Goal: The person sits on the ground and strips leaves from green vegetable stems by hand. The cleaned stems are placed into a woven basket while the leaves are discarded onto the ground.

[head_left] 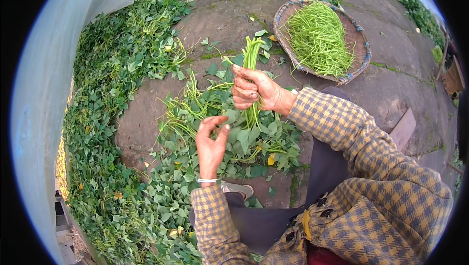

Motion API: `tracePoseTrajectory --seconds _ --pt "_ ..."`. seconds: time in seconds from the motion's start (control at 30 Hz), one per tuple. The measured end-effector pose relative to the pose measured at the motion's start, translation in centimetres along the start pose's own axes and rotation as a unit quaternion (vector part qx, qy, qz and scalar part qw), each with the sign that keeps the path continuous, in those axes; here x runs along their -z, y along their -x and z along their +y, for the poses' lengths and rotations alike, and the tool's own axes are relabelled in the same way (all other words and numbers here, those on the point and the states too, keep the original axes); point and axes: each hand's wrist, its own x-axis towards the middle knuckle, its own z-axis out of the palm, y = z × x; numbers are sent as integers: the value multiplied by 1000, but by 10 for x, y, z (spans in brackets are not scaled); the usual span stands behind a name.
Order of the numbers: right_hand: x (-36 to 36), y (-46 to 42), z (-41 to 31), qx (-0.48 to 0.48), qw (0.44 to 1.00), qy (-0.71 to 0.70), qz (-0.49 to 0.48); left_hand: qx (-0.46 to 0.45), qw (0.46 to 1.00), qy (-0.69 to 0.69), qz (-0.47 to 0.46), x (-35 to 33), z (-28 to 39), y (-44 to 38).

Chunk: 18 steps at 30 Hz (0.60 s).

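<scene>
My right hand (253,88) is closed around a bunch of green leaf stalks (251,54), held upright with the cut ends above the fist. The stalks' lower ends hang below it over a leafy heap. Lower and to the left, my left hand (213,142) has its thumb and fingers curled apart; I see nothing between them. A white bracelet (207,180) circles that wrist. Under both hands lies a pile of leafy vines (256,144), which look like sweet potato vines, with pale stems (183,114) sticking out at its left.
A shallow woven basket (361,58) at the upper right holds a mound of stripped green stalks (318,38). Loose vines (106,118) cover the ground along the left, beside a pale plastic sheet (47,100). A flat slab (402,129) lies on the paved ground (384,92) at right.
</scene>
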Motion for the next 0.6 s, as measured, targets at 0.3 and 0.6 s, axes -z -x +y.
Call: tracePoseTrajectory --seconds 0.3,0.6 --pt "0 3 -4 -9 1000 -25 -6 -34 998 -5 -57 -15 -2 -3" --pt "0 1 0 -32 997 -63 -25 178 944 238 144 -4 -29 -12"
